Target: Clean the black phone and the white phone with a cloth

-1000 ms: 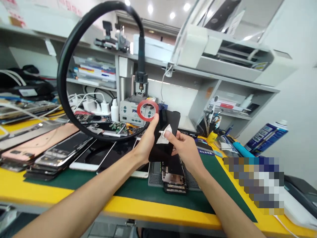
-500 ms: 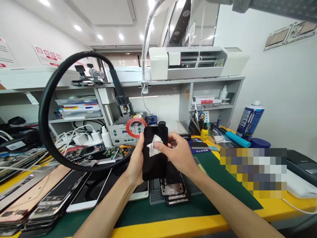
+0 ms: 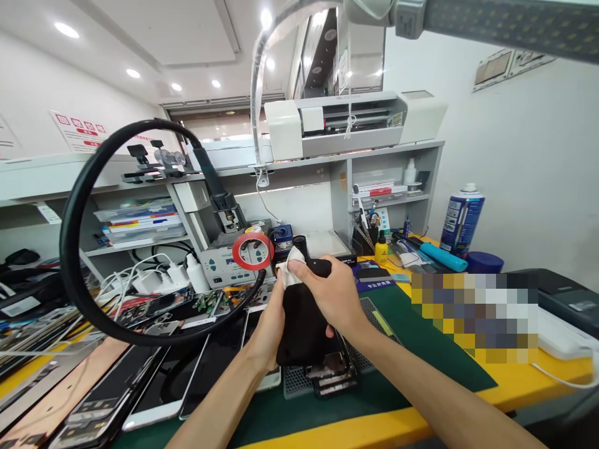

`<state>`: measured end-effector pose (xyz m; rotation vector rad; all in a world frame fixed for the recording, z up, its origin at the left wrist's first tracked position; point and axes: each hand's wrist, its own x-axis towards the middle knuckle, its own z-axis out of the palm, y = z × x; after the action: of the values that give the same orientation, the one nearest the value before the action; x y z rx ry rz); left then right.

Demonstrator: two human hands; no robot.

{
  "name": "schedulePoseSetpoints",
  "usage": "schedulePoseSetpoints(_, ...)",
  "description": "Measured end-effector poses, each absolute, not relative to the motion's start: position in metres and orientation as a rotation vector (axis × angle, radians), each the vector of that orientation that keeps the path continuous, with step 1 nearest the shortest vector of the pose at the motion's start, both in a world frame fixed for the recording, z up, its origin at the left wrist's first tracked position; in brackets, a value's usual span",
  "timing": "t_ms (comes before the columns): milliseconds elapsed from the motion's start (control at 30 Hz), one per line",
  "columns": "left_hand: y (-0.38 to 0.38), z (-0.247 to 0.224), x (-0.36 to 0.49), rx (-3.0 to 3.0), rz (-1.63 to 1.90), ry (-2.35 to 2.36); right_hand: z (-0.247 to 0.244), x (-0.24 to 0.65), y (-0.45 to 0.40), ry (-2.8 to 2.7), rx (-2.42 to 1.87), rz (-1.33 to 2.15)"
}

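Observation:
My left hand (image 3: 270, 333) grips a black phone (image 3: 303, 327) along its left edge and holds it up over the bench. A crumpled white tissue (image 3: 294, 257) is pinched in my right hand (image 3: 340, 298), the thumb pressing it against the phone's upper left part. The right fingers also reach round the phone's right side, and some are hidden behind it. Below the phone lies an opened phone with bare inner parts (image 3: 334, 377), partly covered from view. It rests on a grey perforated mat (image 3: 294, 385).
Phones and screens (image 3: 154, 393) crowd the left side. A thick black hose (image 3: 65, 249) loops above them. A red tape roll (image 3: 238, 251) stands behind my left hand. A yellow bottle (image 3: 381, 251) and a blue spray can (image 3: 461, 221) stand to the right on the yellow bench (image 3: 472, 349).
The tissue has moved from the middle of the phone to its upper left edge. My right hand has closed round the phone's right side, and the phone sits lower and turned. The camera view has shifted.

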<state>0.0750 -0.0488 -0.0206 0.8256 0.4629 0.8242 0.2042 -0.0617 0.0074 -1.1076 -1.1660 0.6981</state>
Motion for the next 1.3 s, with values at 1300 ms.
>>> schedulePoseSetpoints(1300, -0.021, -0.023, 0.062, 0.717, 0.948, 0.408, -0.005, 0.210, -0.046, -1.127, -1.062, 1.114)
